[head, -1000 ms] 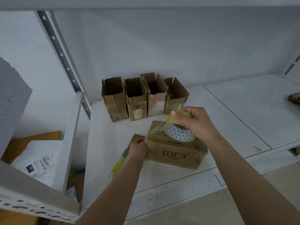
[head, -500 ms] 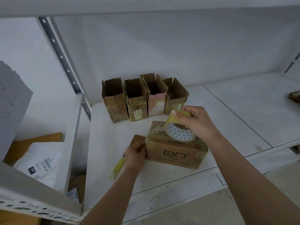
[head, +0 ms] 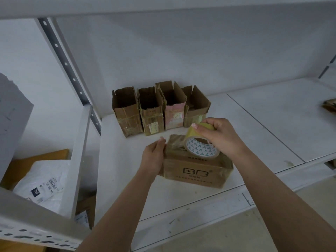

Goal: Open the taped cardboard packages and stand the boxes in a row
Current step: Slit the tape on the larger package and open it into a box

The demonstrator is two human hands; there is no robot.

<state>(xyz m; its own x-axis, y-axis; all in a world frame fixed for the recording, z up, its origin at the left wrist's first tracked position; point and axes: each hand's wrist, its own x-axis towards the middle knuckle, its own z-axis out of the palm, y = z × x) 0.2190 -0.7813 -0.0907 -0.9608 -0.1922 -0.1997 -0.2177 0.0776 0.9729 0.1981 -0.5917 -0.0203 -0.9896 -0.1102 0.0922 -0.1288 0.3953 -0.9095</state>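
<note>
A brown cardboard box (head: 198,172) with a printed logo lies on the white shelf (head: 125,179), near its front edge. My right hand (head: 221,137) grips a roll of yellowish tape (head: 200,148) that rests tilted on top of the box. My left hand (head: 154,157) presses flat against the box's left end, fingers straight. Behind, several opened cardboard boxes (head: 160,108) stand upright side by side in a row, flaps up. What was under my left hand is hidden.
A grey perforated upright (head: 67,64) stands at the shelf's back left. Lower left, a white mailer bag (head: 43,180) lies on a brown carton. A cardboard scrap (head: 330,106) sits at the far right. The shelf's right half is bare white board.
My left hand has moved up from the box's lower left corner and now lies flat along its left end. The right hand and tape roll have stayed put.
</note>
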